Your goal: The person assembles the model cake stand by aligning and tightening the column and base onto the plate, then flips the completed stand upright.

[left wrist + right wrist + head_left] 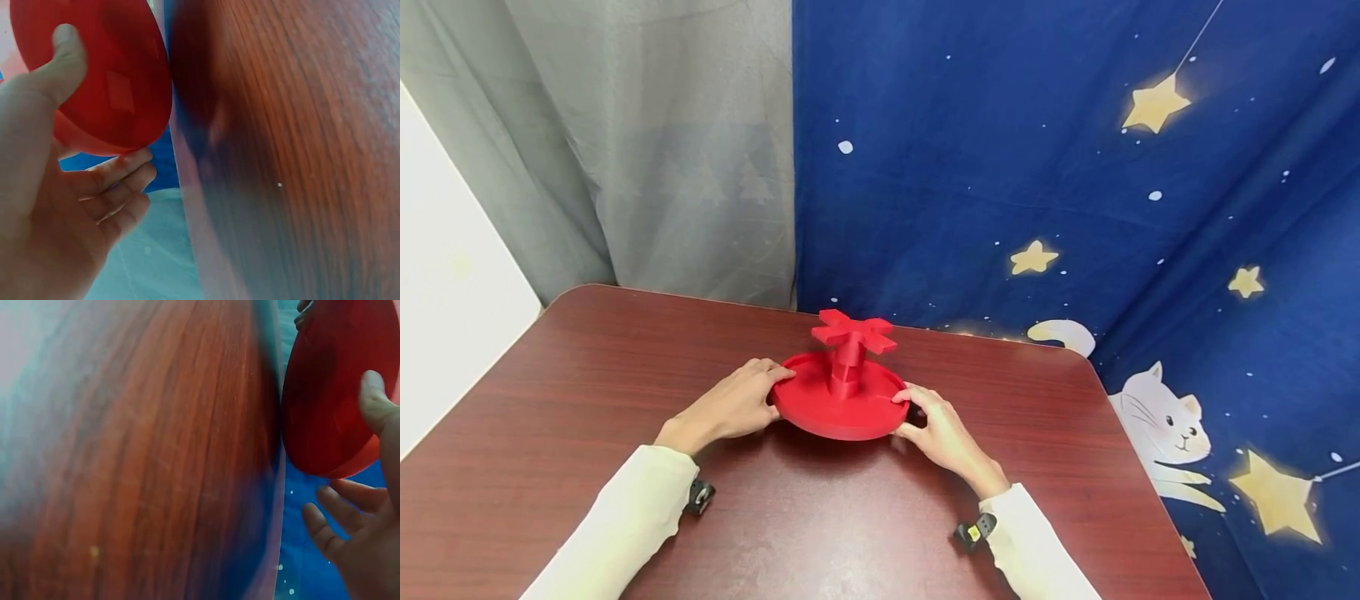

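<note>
A red round tray [850, 415] with a low rim is held between the hands over the table. From its middle rises a thick red post [846, 379], topped by a flat cross-shaped piece [855, 332]. My left hand [737, 402] grips the left rim, its thumb against the tray's underside [119, 94] in the left wrist view. On the opposite side, my right hand [946, 429] pinches the rim, thumb below and fingertips over the edge. The underside [331, 394] also shows in the right wrist view. Whether the far edge touches the table cannot be told.
The dark red wood-grain table [842, 533] stretches under both arms. Behind it hang a grey curtain [692, 150] and a blue curtain [962, 167] printed with stars and a white cat. Each wrist carries a small black device [700, 497].
</note>
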Action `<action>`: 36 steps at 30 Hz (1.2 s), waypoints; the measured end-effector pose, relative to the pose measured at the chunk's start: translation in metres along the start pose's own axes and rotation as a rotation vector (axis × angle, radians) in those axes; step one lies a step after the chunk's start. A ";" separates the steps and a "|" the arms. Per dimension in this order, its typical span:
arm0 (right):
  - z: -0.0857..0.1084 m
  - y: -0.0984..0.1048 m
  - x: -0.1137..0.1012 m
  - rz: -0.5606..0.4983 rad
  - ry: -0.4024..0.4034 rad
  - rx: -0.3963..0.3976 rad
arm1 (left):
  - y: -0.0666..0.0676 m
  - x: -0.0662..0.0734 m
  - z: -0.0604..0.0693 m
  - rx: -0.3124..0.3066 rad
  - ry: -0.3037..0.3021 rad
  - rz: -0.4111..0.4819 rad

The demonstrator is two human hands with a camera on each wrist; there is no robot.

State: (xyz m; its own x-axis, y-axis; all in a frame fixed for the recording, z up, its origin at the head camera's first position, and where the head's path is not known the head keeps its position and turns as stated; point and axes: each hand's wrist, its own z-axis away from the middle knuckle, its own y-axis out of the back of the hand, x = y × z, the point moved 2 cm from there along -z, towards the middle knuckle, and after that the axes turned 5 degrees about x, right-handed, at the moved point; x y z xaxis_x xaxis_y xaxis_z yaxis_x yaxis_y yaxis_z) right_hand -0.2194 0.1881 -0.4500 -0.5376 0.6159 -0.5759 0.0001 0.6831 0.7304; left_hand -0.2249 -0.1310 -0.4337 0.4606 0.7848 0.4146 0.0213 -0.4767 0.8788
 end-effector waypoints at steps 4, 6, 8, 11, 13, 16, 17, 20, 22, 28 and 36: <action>-0.003 0.002 0.001 -0.029 0.041 0.064 | 0.000 0.002 -0.002 0.011 0.029 0.019; -0.005 0.002 0.003 -0.060 0.074 0.081 | 0.001 0.004 -0.003 0.026 0.027 0.008; -0.007 0.002 0.006 -0.089 0.103 0.094 | 0.000 0.004 -0.005 0.044 0.015 0.001; -0.008 0.002 0.011 -0.109 0.133 0.110 | -0.001 0.003 -0.008 0.056 -0.015 0.035; -0.008 0.002 0.012 -0.110 0.134 0.100 | -0.002 0.002 -0.009 0.056 -0.046 0.069; -0.008 0.003 0.012 -0.122 0.128 0.083 | -0.004 -0.002 -0.010 0.093 -0.096 0.120; -0.008 0.003 0.012 -0.133 0.131 0.081 | -0.005 -0.004 -0.010 0.116 -0.111 0.126; -0.009 0.003 0.013 -0.141 0.145 0.091 | -0.009 -0.010 -0.010 0.203 -0.145 0.158; -0.010 0.003 0.013 -0.113 0.162 0.106 | -0.010 -0.012 -0.010 0.242 -0.149 0.174; -0.017 0.012 0.010 0.041 0.185 0.218 | -0.003 -0.005 -0.016 0.301 -0.157 0.108; -0.030 0.030 0.004 0.069 0.058 0.270 | 0.021 0.011 -0.030 0.198 -0.082 0.064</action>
State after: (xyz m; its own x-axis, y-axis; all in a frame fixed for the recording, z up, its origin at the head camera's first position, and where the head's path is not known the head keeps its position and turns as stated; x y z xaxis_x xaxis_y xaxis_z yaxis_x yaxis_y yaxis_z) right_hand -0.2465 0.1988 -0.4194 -0.5757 0.6466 -0.5004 0.2589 0.7247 0.6385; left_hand -0.2464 -0.1207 -0.4035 0.5369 0.7197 0.4401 0.1600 -0.5991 0.7845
